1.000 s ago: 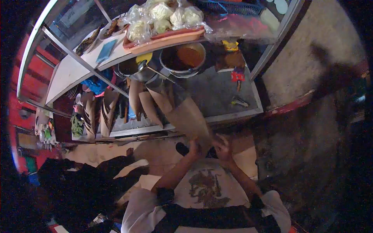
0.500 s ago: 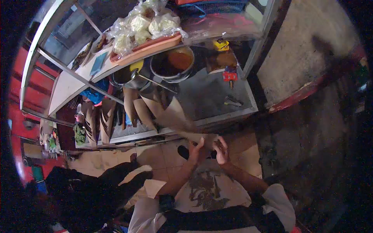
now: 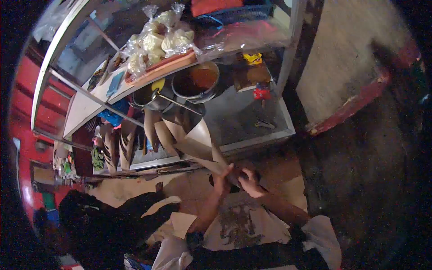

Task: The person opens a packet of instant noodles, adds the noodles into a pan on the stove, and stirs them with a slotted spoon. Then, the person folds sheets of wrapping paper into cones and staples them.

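A brown paper sheet (image 3: 203, 148), rolled into a cone with its wide mouth toward the counter, lies between my two hands. My left hand (image 3: 220, 180) is closed around the near, narrow end, with the thumb on top. My right hand (image 3: 250, 183) has its fingers curled at the tip of the same paper cone, from the right side. Beyond the cone, more brown paper cones (image 3: 155, 132) stand along the front of the counter, some nested in stacks (image 3: 108, 146).
Behind the cones are a pot of reddish-brown sauce (image 3: 196, 83) and another pot (image 3: 155, 101) with a long-handled ladle. Clear bags of pale food (image 3: 157, 42) sit in an orange tray (image 3: 164, 66) on the shelf. Tongs (image 3: 264, 124) lie on the metal counter (image 3: 238, 121). A person in dark clothes (image 3: 108, 220) is at left.
The flatter sheet has been rolled into a tighter cone with a visible open mouth. My right hand has curled its fingers and moved slightly down and left. The view has shifted a little.
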A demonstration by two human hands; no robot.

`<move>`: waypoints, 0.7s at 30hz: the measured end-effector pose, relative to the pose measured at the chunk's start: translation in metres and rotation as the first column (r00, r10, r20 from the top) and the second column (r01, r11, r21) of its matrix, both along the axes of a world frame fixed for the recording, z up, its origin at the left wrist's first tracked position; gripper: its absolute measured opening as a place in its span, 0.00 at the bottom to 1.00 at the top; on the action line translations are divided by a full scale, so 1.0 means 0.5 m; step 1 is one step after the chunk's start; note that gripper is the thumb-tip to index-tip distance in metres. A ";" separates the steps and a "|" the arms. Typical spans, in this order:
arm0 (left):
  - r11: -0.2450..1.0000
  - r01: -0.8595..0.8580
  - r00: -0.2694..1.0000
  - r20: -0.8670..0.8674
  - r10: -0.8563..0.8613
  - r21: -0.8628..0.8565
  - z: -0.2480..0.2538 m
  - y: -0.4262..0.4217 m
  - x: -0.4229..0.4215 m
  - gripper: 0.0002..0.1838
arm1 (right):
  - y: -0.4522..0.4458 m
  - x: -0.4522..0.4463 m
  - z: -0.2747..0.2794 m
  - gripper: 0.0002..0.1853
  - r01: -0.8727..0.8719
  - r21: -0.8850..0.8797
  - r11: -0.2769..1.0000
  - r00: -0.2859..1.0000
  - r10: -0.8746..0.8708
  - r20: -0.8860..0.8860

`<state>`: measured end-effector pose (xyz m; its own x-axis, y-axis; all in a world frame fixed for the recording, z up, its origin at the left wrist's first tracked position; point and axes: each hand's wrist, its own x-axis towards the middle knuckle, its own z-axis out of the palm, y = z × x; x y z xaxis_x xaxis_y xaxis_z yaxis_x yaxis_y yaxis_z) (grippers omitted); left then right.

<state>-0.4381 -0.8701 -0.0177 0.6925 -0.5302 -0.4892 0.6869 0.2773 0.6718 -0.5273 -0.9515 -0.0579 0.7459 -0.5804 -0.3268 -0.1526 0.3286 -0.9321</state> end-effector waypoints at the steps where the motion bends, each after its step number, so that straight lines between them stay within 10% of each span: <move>1: 0.999 0.016 1.000 0.016 -0.017 0.043 0.013 0.005 -0.002 0.21 | -0.009 -0.004 0.001 0.11 -0.138 -0.068 0.988 0.990 0.140 0.021; 6: 0.988 0.090 0.980 0.164 -0.110 0.125 0.025 0.027 -0.016 0.19 | -0.009 -0.030 -0.117 0.19 -0.445 -0.490 0.749 0.886 0.448 -0.120; 8: 0.804 0.110 0.887 0.307 -0.345 0.585 0.141 0.005 -0.020 0.20 | -0.010 -0.013 -0.058 0.13 -0.027 -0.281 0.959 1.000 0.023 -0.018; 9: 0.977 0.097 0.910 0.381 -0.165 0.191 0.040 0.034 -0.020 0.22 | -0.006 0.000 -0.081 0.09 0.218 -0.492 0.843 0.975 -0.172 0.139; 12: 0.867 -0.086 0.685 0.661 -0.307 0.491 -0.029 0.063 -0.005 0.22 | -0.060 0.026 -0.009 0.06 -0.187 -0.389 0.902 0.982 0.187 -0.039; 14: 0.859 -0.094 0.721 0.630 -0.290 0.503 -0.006 0.073 -0.026 0.23 | -0.065 0.023 -0.019 0.06 -0.315 -0.420 0.851 0.948 0.302 -0.101; 18: 0.756 -0.113 0.789 0.521 -0.326 0.645 -0.051 0.088 -0.025 0.25 | -0.010 0.061 0.007 0.22 0.067 -0.348 0.935 0.965 0.027 0.259; 21: 0.719 -0.177 0.815 0.509 -0.276 0.672 -0.166 0.090 -0.028 0.28 | -0.006 0.063 0.042 0.28 -0.138 -0.365 0.921 0.970 0.200 0.137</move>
